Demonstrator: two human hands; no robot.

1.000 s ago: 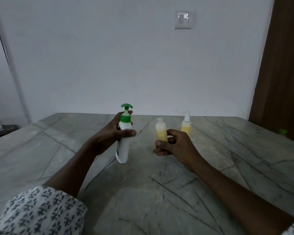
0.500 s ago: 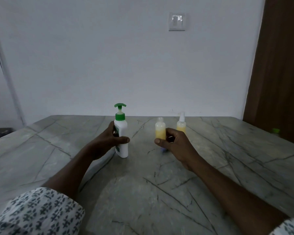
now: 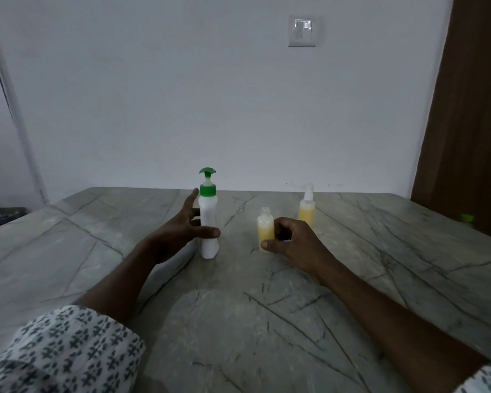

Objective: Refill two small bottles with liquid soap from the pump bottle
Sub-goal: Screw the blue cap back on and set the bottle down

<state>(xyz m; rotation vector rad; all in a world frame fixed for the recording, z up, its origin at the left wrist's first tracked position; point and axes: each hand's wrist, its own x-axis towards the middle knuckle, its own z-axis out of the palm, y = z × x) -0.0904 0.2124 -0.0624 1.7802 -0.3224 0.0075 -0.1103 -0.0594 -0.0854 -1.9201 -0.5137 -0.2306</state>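
Note:
A white pump bottle [image 3: 208, 222] with a green pump head stands upright on the grey marble table [image 3: 238, 321]. My left hand [image 3: 179, 232] is beside it, thumb laid across its front and fingers stretched out straight behind it. Right of it stands a small uncapped bottle [image 3: 265, 226] of yellow liquid, resting on the table. My right hand [image 3: 292, 241] holds that bottle, thumb in front near its base and fingers curled behind. A second small bottle [image 3: 306, 212] of yellow liquid with a white spray top stands farther back, untouched.
A small green object [image 3: 466, 217] lies near the table's right edge, by a brown door [image 3: 471, 123]. A white wall with a light switch [image 3: 301, 30] runs behind the table. At the far left a dark ledge [image 3: 3, 215] carries a small white item.
The pump bottle went from tilted in my left hand to standing on the table, and my left fingers have straightened off it. My right hand lowered the uncapped bottle onto the table.

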